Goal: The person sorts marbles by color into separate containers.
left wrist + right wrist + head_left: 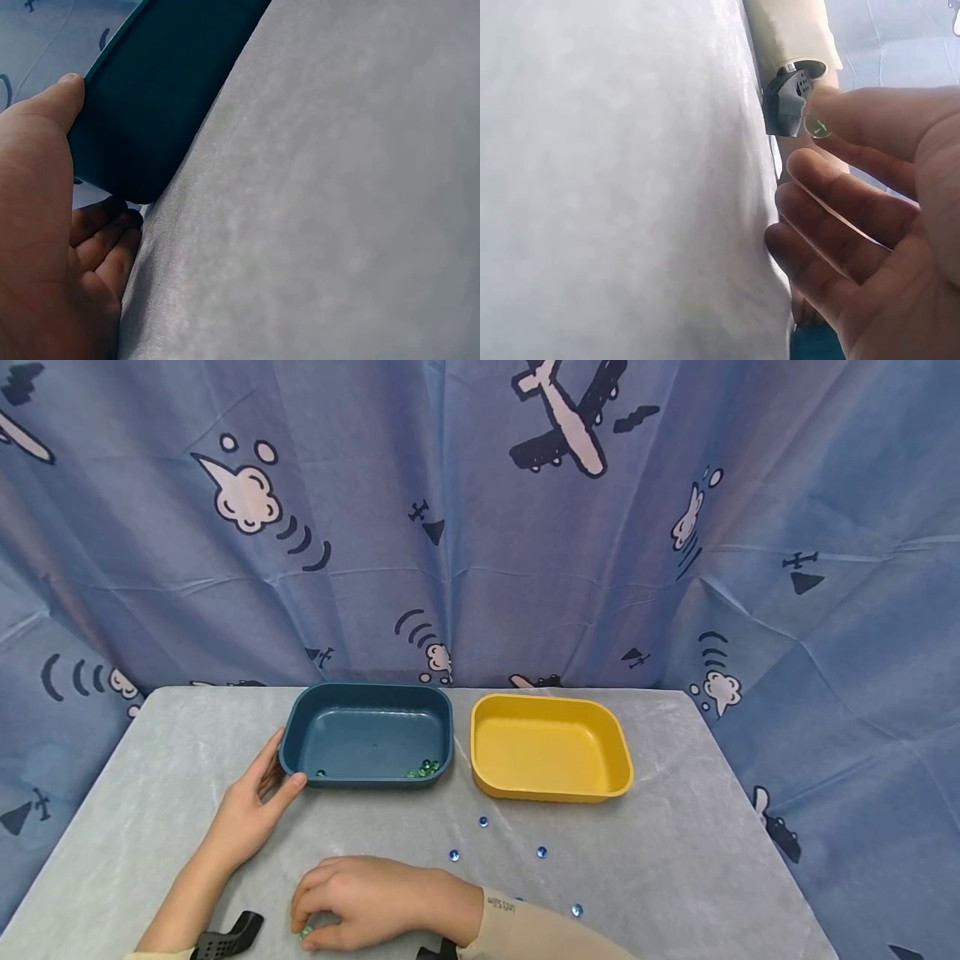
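Note:
My left hand (246, 814) holds a dark blue rectangular tray (375, 782) at its near left corner. In the left wrist view the thumb lies at the rim of the tray (150, 105), while the other fingers are curled low by its corner. Several green glass gems (424, 769) lie inside, mostly at the near right. My right hand (363, 900) is low over the table, left of centre. Between thumb and index finger it pinches a clear green gem (818, 125), its remaining fingers loosely bent.
A yellow tray (551, 792) stands right of the blue one on the grey cloth-covered table (697, 860). Blue gems, among them one blue gem (577, 910), are scattered in front of it. A patterned blue curtain (480, 527) hangs behind the table.

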### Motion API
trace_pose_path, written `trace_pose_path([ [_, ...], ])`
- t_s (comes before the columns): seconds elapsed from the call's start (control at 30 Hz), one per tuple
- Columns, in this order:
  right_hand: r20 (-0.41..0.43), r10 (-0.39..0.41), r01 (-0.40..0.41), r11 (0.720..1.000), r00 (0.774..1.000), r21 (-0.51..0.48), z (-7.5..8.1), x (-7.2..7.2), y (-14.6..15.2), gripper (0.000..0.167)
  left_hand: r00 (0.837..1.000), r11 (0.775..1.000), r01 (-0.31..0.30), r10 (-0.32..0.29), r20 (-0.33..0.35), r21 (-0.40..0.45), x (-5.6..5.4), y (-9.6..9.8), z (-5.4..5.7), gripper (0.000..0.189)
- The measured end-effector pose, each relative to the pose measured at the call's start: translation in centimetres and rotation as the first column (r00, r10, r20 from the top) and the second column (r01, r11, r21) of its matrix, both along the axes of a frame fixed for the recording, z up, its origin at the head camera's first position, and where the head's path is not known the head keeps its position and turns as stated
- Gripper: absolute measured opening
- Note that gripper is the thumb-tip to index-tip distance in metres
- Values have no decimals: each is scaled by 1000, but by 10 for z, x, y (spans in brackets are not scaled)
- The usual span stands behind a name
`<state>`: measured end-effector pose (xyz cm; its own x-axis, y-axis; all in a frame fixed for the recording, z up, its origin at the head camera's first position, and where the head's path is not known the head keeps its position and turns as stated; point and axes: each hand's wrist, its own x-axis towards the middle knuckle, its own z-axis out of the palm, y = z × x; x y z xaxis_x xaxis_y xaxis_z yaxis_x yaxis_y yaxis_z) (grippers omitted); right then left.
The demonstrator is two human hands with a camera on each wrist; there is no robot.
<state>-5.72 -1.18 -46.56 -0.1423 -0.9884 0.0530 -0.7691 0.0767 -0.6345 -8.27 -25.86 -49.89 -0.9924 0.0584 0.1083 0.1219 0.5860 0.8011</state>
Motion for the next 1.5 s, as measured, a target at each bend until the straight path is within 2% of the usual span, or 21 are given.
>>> trace_pose_path([
  [0.43, -18, -27, 25, 997, 999, -74, 12, -3, 5, 17, 1000, 1000, 0, 0, -3, -8, -1, 0, 1, 85],
  [0.77, -32, -54, 51, 994, 998, -93, 20, -3, 7, 17, 1000, 1000, 4, -4, -2, -2, -1, 1, 0, 85],
  [1.17, -87, -107, 92, 983, 990, -160, 30, -7, 12, 18, 1000, 1000, -1, 1, 13, -7, 0, 1, 2, 85],
  [1.5, -31, -192, 182, 961, 981, -210, 37, -17, 20, 19, 1000, 1000, 6, -6, 10, -6, 0, 0, 1, 86],
])
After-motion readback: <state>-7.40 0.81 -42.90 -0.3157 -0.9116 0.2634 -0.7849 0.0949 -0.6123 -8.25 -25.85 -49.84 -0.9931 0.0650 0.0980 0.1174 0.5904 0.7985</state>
